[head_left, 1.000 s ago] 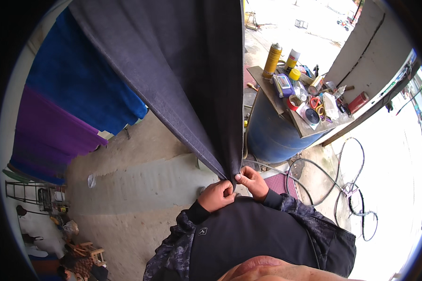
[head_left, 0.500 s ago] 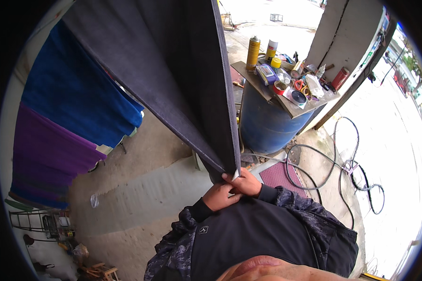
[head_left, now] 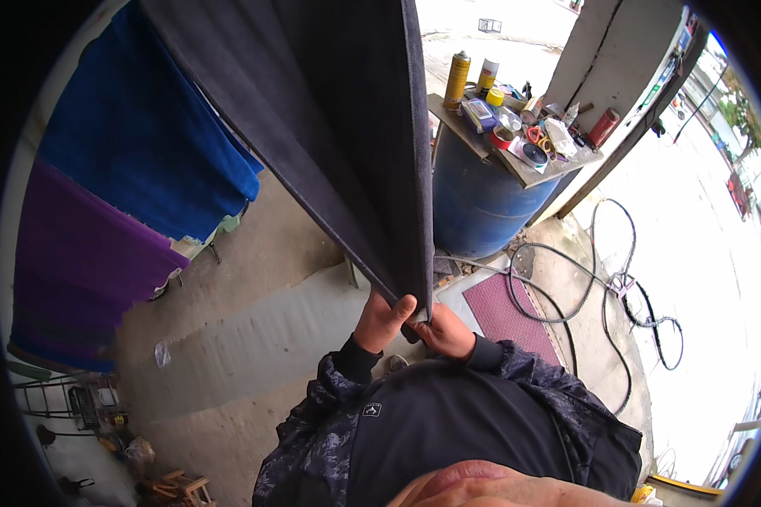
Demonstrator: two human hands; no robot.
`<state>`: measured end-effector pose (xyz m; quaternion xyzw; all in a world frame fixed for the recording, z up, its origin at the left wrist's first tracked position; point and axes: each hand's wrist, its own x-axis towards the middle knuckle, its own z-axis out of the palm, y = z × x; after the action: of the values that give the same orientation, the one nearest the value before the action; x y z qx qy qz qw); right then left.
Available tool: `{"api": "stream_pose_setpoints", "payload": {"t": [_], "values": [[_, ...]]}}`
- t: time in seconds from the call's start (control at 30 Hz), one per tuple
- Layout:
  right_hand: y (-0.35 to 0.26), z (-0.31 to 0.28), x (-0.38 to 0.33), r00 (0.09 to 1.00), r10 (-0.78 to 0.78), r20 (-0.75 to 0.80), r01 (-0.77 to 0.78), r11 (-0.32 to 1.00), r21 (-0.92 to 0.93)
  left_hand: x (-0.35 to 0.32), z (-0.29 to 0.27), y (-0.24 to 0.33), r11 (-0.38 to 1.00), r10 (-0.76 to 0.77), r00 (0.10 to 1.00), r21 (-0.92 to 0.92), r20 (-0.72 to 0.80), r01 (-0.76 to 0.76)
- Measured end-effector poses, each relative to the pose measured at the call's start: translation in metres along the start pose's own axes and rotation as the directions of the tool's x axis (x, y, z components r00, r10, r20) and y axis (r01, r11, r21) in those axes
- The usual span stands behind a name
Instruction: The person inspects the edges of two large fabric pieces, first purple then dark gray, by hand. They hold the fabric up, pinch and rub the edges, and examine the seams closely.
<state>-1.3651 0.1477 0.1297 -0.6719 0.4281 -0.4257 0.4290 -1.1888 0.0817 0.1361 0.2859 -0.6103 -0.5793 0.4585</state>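
Just above the person's chest, both hands meet at the bottom corner of a large dark grey hanging cloth (head_left: pixel 313 110), which stretches up and away to the top of the view. Left hand (head_left: pixel 383 319) has its grip pinched on the cloth's lower edge, fingers wrapped over the hem. Right hand (head_left: pixel 445 331) sits touching it on the right, its grip also pressed onto the same corner. Beside the grey cloth hang a blue cloth (head_left: pixel 144 160) and a purple cloth (head_left: pixel 76 279), further left. Behind the corner stands a blue plastic drum (head_left: pixel 482 203) carrying a board bench (head_left: pixel 528 173) crowded with spray cans and small tools. Grey hoses (head_left: pixel 600 287) coil over the concrete floor (head_left: pixel 254 338), near a maroon mat (head_left: pixel 503 308).
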Motion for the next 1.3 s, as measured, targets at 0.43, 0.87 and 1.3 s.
{"api": "stream_pose_setpoints", "payload": {"t": [0.43, 0.87, 1.3], "values": [[0.022, -0.076, -0.025, 0.808, 0.241, -0.538, -0.069, 0.945, 0.320, -0.032, -0.036, -0.003, 0.976, 0.005, 0.801, 0.178, -0.599, 0.127], [-0.002, -0.129, -0.022, 0.818, -0.192, -0.541, 0.040, 0.959, -0.281, -0.034, 0.042, 0.021, 0.805, 0.315, 0.782, 0.588, -0.537, 0.079], [-0.016, -0.091, -0.003, 0.745, -0.659, 0.102, 0.577, 0.560, -0.594, -0.024, 0.083, 0.016, 0.851, 0.198, 0.963, 0.520, -0.185, -0.075]]}}
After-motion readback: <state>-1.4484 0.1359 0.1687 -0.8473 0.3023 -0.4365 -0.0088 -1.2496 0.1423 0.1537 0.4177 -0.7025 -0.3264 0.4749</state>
